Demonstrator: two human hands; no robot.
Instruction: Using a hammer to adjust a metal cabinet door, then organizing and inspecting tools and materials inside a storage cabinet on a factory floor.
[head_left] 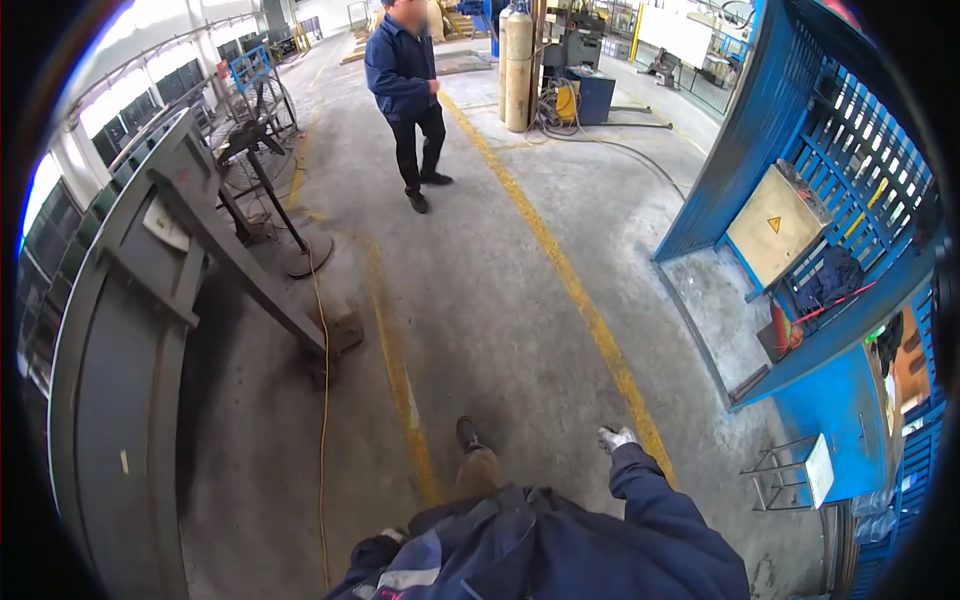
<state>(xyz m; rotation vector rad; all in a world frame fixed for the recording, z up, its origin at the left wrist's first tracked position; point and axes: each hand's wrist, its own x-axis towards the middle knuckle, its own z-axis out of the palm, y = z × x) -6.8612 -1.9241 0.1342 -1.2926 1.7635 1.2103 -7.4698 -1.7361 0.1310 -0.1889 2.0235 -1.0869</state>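
My right hand (pixel 617 437), in a pale grey glove, hangs out in front of my right side, above the floor near a yellow line (pixel 560 262). Its fingers are curled in, and nothing shows in them. Of my left hand (pixel 396 536) only a small pale part shows beside my dark blue jacket (pixel 520 545); the sleeve and jacket hide its fingers. One of my shoes (pixel 466 433) is forward on the concrete floor. Neither hand touches any object that I can make out.
A person (pixel 405 75) in dark blue stands ahead. A large grey steel frame (pixel 130 400) rises at left, beside a cable (pixel 322 420) on the floor. To the right stand a blue enclosure (pixel 715 150), a cream electrical box (pixel 775 228) and a stool (pixel 818 470). Gas cylinders (pixel 518 70) stand farther off.
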